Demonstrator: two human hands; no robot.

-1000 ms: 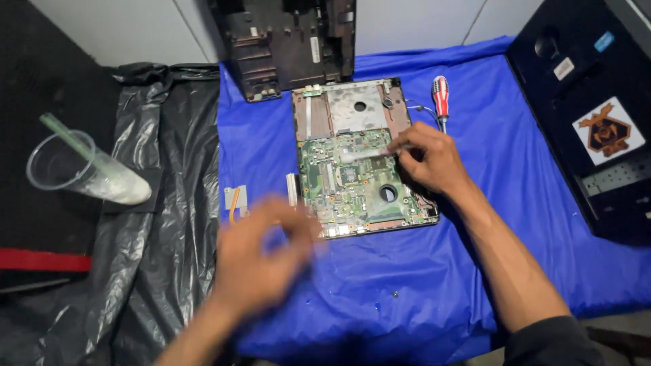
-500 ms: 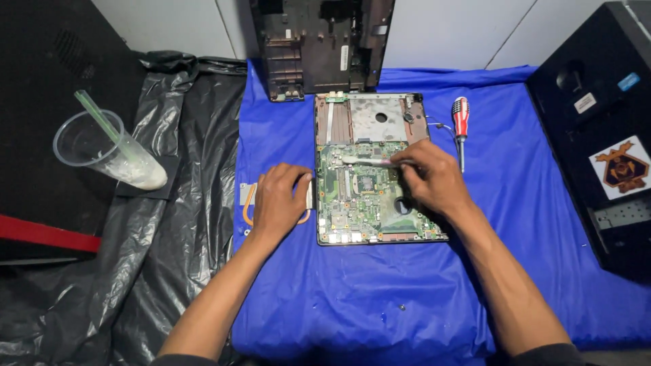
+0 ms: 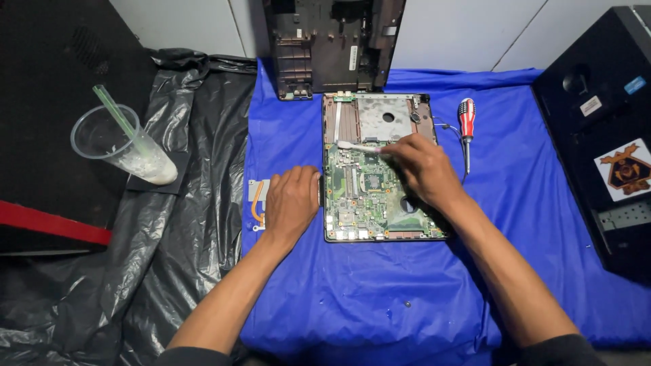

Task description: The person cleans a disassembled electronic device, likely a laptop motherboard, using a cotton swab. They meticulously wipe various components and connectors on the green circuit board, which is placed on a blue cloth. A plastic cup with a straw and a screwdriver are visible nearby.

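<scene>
The green circuit board [image 3: 369, 190] lies in its open case on the blue cloth [image 3: 420, 291]. My right hand [image 3: 420, 169] has its grip closed on a small brush [image 3: 358, 146], bristles at the board's upper edge. My left hand [image 3: 291, 202] lies flat and open, holding nothing, bracing the case's left edge steady. A red-handled screwdriver [image 3: 466, 122] waits just right.

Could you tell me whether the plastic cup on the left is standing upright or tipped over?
Tipped. The clear plastic cup lies slanted, mouth toward upper left, green straw sticking out, whitish residue at its base.
</scene>
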